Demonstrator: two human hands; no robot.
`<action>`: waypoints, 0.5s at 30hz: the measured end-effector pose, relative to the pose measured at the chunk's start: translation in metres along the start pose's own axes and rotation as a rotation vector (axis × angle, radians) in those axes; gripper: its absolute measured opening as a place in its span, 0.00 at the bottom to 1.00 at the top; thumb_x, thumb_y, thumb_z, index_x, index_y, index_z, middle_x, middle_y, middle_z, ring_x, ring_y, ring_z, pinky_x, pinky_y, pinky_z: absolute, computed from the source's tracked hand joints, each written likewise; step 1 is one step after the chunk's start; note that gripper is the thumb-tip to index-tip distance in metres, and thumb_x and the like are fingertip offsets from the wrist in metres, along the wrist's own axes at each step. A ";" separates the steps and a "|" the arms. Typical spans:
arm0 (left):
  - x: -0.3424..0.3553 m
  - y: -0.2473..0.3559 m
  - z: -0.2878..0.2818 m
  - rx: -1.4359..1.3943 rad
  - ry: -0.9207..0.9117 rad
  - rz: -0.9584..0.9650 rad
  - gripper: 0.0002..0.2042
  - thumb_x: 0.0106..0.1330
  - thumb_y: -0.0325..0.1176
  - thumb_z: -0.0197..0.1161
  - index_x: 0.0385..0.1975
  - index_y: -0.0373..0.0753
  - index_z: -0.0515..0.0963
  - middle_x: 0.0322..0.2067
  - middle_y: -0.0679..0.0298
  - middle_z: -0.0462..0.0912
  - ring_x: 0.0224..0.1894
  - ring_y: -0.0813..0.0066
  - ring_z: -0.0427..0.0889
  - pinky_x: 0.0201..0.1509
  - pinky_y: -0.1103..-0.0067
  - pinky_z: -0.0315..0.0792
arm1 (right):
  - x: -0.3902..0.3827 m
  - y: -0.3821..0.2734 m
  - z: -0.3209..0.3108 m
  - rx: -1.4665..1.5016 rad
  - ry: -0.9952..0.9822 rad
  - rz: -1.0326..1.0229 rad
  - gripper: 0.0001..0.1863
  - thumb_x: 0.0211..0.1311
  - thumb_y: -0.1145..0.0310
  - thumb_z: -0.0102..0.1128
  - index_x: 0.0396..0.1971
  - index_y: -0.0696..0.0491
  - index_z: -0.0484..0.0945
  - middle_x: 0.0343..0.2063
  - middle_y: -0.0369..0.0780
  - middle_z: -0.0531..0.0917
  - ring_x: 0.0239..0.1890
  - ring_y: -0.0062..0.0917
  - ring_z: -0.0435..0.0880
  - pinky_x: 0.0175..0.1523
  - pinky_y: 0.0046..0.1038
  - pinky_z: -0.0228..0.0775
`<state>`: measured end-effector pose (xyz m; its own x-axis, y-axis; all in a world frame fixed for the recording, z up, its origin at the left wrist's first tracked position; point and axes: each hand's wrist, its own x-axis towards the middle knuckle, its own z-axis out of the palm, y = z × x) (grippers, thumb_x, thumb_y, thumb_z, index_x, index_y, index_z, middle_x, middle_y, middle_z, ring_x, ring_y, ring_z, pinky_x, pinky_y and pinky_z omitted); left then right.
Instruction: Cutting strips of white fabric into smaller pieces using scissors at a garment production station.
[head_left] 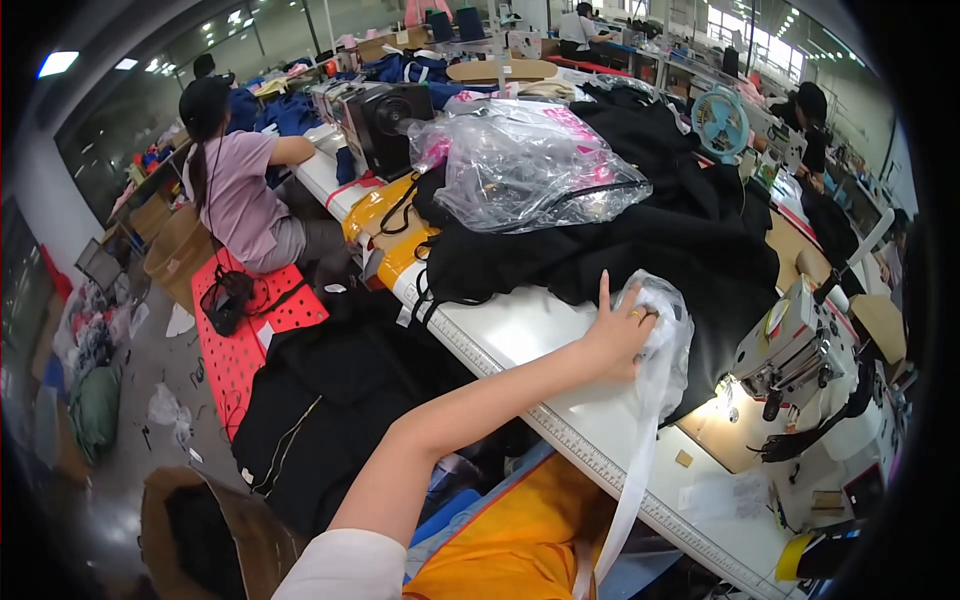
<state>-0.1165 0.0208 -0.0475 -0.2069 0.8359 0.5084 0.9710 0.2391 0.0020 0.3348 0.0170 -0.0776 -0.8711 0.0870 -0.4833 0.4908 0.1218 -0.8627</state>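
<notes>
Right of center, a person's left hand (622,335) curls around bunched translucent plastic (672,318), one finger raised, as a white strip (637,470) trails from the bundle toward the frame's lower edge. The plastic sits over the white desk (515,325) beside black fabric (590,262), with a sewing machine (798,345) at right and a blue fan (720,122) at upper right.

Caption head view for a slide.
Left hand on small clear plastic bag, long white strip hanging, beside black fabric on white worktable.
</notes>
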 end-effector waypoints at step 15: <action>-0.078 0.169 -0.062 -1.303 -0.241 0.677 0.20 0.52 0.40 0.63 0.42 0.38 0.72 0.40 0.54 0.75 0.44 0.59 0.74 0.47 0.70 0.68 | 0.003 -0.034 -0.002 0.077 0.577 -0.222 0.22 0.52 0.81 0.58 0.49 0.62 0.65 0.38 0.43 0.75 0.37 0.23 0.75 0.42 0.22 0.66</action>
<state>0.0712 -0.0343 -0.0330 0.4286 0.6955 0.5768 0.2832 -0.7096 0.6452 0.3155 0.0152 -0.0495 -0.7927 0.5905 -0.1519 0.2778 0.1281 -0.9521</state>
